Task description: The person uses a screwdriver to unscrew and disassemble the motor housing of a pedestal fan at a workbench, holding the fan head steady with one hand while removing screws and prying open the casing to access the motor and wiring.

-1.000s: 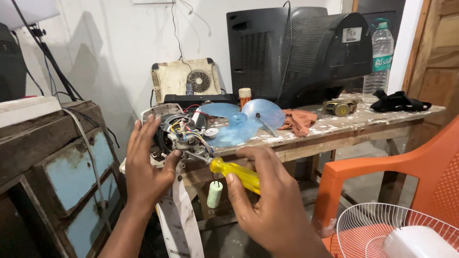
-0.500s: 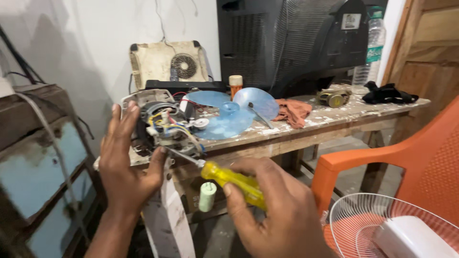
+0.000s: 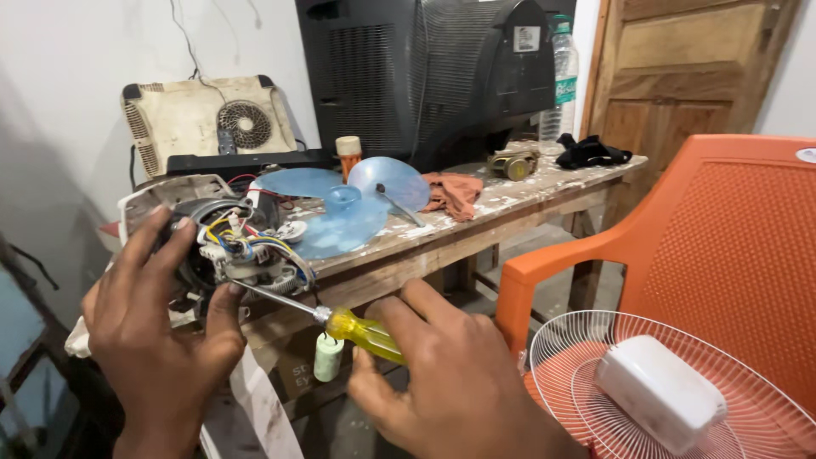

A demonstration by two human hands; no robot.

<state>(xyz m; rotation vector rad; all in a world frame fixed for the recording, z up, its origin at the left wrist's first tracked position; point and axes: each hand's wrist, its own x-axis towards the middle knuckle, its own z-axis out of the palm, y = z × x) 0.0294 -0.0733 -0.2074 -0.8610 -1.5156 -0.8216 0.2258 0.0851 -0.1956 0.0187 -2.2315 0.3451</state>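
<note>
Your right hand (image 3: 459,382) has its fingers (image 3: 429,310) wrapped tight around the yellow handle of a screwdriver (image 3: 361,333). The thin metal tip of the screwdriver points up and to the left, into the fan motor (image 3: 234,246). Your left hand (image 3: 157,340) is open, with its fingers (image 3: 144,246) spread around the near side of the motor. Your left thumb touches the motor just beside the screwdriver tip.

The motor is at the left end of the table (image 3: 476,225), inside a white shell. It has lots of little wires in yellow, blue, red and white. A small white tube (image 3: 328,357) hangs below the screwdriver handle.

Just to the right of the motor, a blue fan blade (image 3: 340,212) lies flat on the table. Past it is an orange rag (image 3: 455,194). Farther along are a small round metal thing (image 3: 513,163) and a black cloth (image 3: 591,151).

At the back of the table stands a big old black television (image 3: 433,76). A clear bottle (image 3: 563,76) stands right beside it. A dirty white panel with a small round fan (image 3: 204,123) leans on the wall to the left.

On your right is an orange plastic chair (image 3: 705,255). In front of it, low down, is a white wire fan guard (image 3: 680,391) with a white box (image 3: 661,393) on it. A brown wooden door (image 3: 688,68) is behind the chair.
</note>
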